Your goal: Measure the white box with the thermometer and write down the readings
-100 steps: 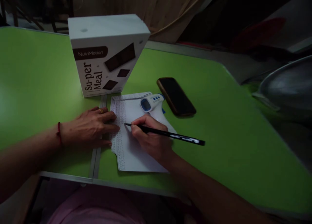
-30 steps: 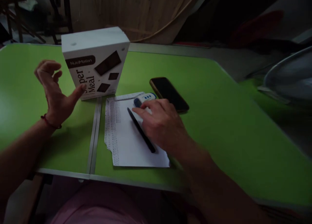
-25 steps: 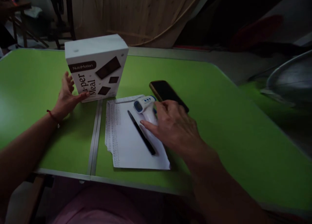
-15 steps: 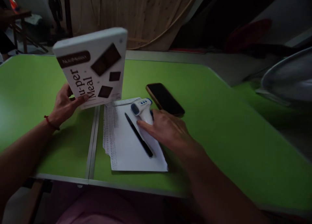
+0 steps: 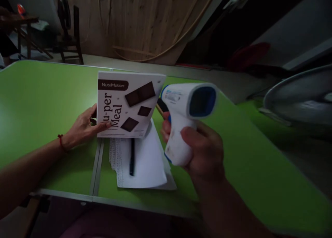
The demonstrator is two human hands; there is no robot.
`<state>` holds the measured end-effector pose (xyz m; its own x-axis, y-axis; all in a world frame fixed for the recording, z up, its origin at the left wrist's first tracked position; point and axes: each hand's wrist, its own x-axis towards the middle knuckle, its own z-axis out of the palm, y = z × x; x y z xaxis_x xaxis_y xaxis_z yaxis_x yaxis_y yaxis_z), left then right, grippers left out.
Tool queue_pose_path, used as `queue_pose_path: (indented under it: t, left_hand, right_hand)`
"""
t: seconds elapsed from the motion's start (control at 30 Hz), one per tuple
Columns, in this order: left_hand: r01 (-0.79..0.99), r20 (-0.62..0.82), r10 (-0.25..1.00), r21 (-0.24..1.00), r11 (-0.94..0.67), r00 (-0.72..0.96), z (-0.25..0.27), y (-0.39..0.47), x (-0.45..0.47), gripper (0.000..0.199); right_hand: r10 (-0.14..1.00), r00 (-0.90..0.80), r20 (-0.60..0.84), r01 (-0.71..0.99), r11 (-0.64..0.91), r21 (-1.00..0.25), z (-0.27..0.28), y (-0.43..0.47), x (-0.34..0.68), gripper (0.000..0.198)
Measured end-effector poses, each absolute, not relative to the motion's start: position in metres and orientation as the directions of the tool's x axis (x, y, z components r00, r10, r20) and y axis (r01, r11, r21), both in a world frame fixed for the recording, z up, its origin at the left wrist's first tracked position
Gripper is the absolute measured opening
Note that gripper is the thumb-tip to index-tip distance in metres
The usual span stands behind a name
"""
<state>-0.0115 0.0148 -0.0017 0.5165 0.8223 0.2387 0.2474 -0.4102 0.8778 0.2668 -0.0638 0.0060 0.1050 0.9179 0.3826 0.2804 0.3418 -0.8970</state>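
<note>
My left hand (image 5: 86, 127) grips the lower left corner of a white box (image 5: 114, 110) printed with "NutriMotion" and brown bars, thumb on its front. The box is held upright above the table. In my right hand (image 5: 204, 148) is a white and blue infrared thermometer (image 5: 178, 127), fingers wrapped round its handle and its dark screen facing me. Below the box lie loose sheets of paper (image 5: 150, 165) with a torn edge, and a black pen (image 5: 132, 158) on top, its upper end hidden by the box. A phone (image 5: 162, 106) shows partly behind the thermometer.
The green folding table (image 5: 52, 93) has a metal seam (image 5: 96, 172) running across it. Beyond stand a wooden panel (image 5: 147, 20), a chair (image 5: 76, 41) with a fan (image 5: 64, 15), and a small wooden table (image 5: 28, 22). A large round rim (image 5: 269, 89) is at the right.
My right hand has lifted the thermometer off the papers, turning its screen towards me. The box has moved right and lower, now upright. The pen has turned and the top sheet has shifted.
</note>
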Motion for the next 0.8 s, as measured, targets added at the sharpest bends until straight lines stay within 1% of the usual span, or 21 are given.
queue_pose_path:
  t: [0.03, 0.1, 0.17, 0.23, 0.33, 0.43, 0.67, 0.8]
  left_hand:
    - [0.241, 0.247, 0.816, 0.875, -0.419, 0.523, -0.002, 0.015, -0.011, 0.051]
    - [0.245, 0.261, 0.807, 0.864, -0.44, 0.529, -0.001, 0.015, -0.011, 0.049]
    - [0.262, 0.276, 0.799, 0.844, -0.467, 0.535, -0.001, 0.016, -0.011, 0.049]
    - [0.275, 0.292, 0.789, 0.825, -0.494, 0.54, -0.001, 0.016, -0.012, 0.05]
    - [0.28, 0.31, 0.777, 0.807, -0.52, 0.547, -0.001, 0.016, -0.012, 0.05]
    - [0.292, 0.304, 0.775, 0.801, -0.522, 0.554, -0.001, 0.016, -0.012, 0.052]
    - [0.249, 0.273, 0.78, 0.844, -0.475, 0.563, 0.0, 0.017, -0.011, 0.055]
    - [0.267, 0.27, 0.774, 0.832, -0.487, 0.572, 0.001, 0.017, -0.011, 0.054]
  right_hand:
    - [0.933, 0.097, 0.347, 0.143, 0.332, -0.932, 0.007, -0.069, 0.261, 0.036]
    - [0.959, 0.075, 0.275, -0.045, 0.278, -0.959, 0.008, -0.074, 0.251, 0.04]
    - [0.969, 0.038, 0.245, -0.103, 0.247, -0.964, 0.007, -0.075, 0.244, 0.04]
    - [0.973, -0.005, 0.229, -0.104, 0.227, -0.968, 0.004, -0.072, 0.239, 0.036]
    - [0.979, -0.043, 0.199, -0.056, 0.197, -0.979, 0.0, -0.066, 0.237, 0.035]
    - [0.977, -0.034, 0.209, -0.007, 0.209, -0.978, -0.003, -0.06, 0.238, 0.038]
    - [0.959, -0.015, 0.283, 0.05, 0.283, -0.958, -0.005, -0.057, 0.239, 0.041]
    - [0.965, 0.012, 0.263, 0.057, 0.262, -0.964, -0.006, -0.058, 0.24, 0.043]
